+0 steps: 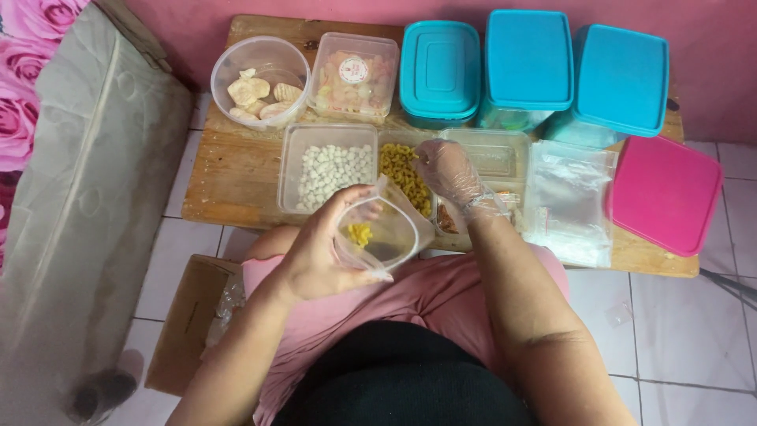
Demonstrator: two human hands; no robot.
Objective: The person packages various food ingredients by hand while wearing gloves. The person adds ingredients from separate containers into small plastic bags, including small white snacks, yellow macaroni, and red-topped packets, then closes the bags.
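Clear bag point(377, 233) held open over lap by bare left hand point(319, 252), yellow bits inside; gloved right hand point(449, 170), fingers loosely curled, over yellow snack tub point(404, 175) on table point(236, 170).

Round white-and-red label point(354, 70) tops the clear square box point(331, 99)
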